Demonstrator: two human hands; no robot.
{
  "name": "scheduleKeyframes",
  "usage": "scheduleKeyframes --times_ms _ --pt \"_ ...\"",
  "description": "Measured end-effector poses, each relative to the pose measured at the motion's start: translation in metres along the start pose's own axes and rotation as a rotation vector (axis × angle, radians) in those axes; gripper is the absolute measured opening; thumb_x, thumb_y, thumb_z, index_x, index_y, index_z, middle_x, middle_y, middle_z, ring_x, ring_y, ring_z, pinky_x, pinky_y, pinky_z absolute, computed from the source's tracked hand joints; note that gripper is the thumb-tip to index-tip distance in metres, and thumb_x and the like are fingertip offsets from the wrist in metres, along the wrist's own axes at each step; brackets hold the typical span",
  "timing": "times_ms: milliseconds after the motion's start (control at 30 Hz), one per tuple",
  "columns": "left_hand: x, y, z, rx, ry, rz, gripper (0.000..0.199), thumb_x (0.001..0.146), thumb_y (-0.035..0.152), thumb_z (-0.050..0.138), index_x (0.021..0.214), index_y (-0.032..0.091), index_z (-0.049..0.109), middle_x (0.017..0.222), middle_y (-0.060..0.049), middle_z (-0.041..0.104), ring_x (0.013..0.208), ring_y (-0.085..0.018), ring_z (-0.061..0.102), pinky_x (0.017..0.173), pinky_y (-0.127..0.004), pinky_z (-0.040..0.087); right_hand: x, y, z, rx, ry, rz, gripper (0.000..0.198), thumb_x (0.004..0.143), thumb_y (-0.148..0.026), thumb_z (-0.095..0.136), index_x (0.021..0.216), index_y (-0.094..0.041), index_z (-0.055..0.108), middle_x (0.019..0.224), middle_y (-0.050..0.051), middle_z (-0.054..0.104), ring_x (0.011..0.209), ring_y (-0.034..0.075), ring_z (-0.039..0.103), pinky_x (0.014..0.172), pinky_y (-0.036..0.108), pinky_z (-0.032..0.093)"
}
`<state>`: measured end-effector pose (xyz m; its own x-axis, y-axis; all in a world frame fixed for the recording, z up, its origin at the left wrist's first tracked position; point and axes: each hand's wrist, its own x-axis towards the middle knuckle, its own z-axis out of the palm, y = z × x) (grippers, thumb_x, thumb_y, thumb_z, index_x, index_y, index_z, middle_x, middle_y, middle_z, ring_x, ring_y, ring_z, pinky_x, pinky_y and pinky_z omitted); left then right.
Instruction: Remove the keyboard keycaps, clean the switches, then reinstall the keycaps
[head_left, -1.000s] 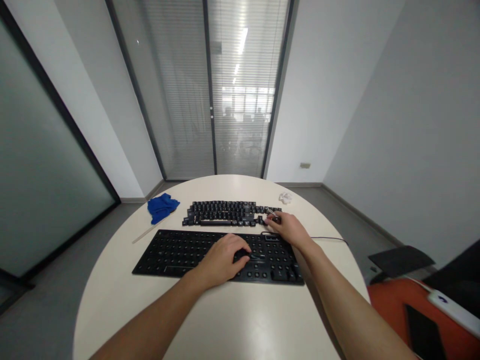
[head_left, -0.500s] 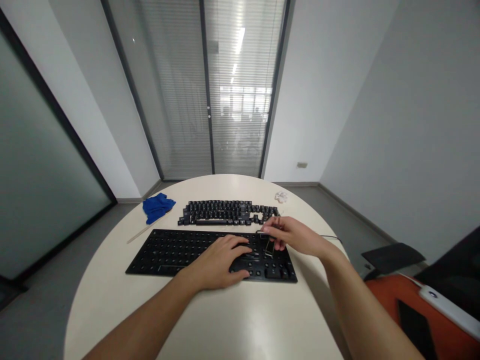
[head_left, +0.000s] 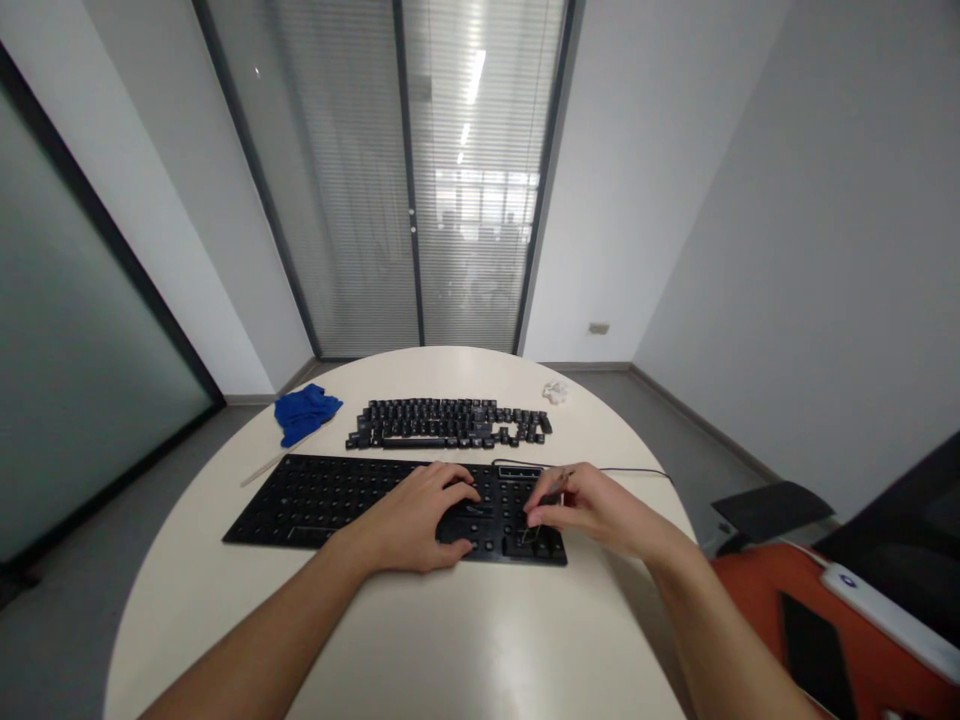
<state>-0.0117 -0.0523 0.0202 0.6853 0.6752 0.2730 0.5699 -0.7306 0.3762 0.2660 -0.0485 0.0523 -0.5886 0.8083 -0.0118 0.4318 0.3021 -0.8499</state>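
Note:
A black keyboard (head_left: 322, 500) lies on the round table, most of its keycaps off and the bare switch positions showing. My left hand (head_left: 416, 520) rests across its middle-right part, fingers apart, thumb near the front edge. Over the number pad, my right hand (head_left: 574, 505) pinches a wire keycap puller (head_left: 531, 534), whose thin loops reach down to the few keycaps (head_left: 525, 546) at the front right corner. Behind the keyboard, removed keycaps (head_left: 427, 420) stand in keyboard-like rows, with a gap towards the right. The puller's upper part is hidden by my fingers.
A blue cloth (head_left: 306, 412) lies at the left, with a thin stick (head_left: 274, 464) beside it. A crumpled white tissue (head_left: 556, 391) is at the back right. The keyboard's cable (head_left: 637, 471) runs right. An orange chair (head_left: 757, 600) holding a white power strip (head_left: 885, 615) stands at the right.
My right hand has come down and nearer with the puller, from the upper number pad to its front row. My left hand stays on the keyboard. The view has shifted slightly.

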Motion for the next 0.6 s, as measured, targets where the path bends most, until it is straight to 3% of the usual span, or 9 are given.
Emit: scheduleKeyframes --times_ms 133,267,433,600 --pt "0.000 -0.001 0.001 -0.004 -0.003 0.004 0.051 0.072 0.028 0.076 0.120 0.025 0.062 0.130 -0.009 0.056 0.122 -0.030 0.053 0.108 -0.045 0.041 0.001 -0.005 -0.002 0.077 -0.077 0.061 0.033 0.082 -0.050 0.071 0.089 -0.017 0.072 0.076 0.004 0.072 0.068 0.019 0.066 0.063 0.028 0.052" --pt "-0.001 -0.003 0.002 -0.002 0.010 0.004 0.051 0.071 0.028 0.077 0.120 0.025 0.062 0.129 -0.009 0.056 0.122 -0.030 0.052 0.108 -0.045 0.041 0.007 -0.015 -0.004 -0.039 -0.154 0.054 0.031 0.087 -0.049 0.064 0.092 -0.018 0.070 0.074 0.003 0.071 0.068 0.018 0.065 0.059 0.025 0.048" --pt "0.000 -0.002 0.001 0.003 0.003 0.004 0.051 0.071 0.027 0.077 0.120 0.024 0.061 0.129 -0.008 0.056 0.121 -0.029 0.052 0.107 -0.044 0.041 0.021 -0.027 -0.002 -0.260 -0.202 -0.024 0.026 0.092 -0.042 0.057 0.090 -0.018 0.066 0.066 -0.001 0.062 0.059 0.013 0.053 0.051 0.022 0.038" --pt "0.001 -0.001 0.000 0.007 -0.015 0.001 0.049 0.072 0.028 0.076 0.119 0.024 0.061 0.129 -0.009 0.056 0.121 -0.029 0.052 0.108 -0.044 0.041 0.025 -0.032 0.008 -0.284 -0.198 -0.092 0.020 0.094 -0.034 0.052 0.087 -0.018 0.061 0.067 -0.002 0.057 0.060 0.013 0.051 0.054 0.022 0.037"
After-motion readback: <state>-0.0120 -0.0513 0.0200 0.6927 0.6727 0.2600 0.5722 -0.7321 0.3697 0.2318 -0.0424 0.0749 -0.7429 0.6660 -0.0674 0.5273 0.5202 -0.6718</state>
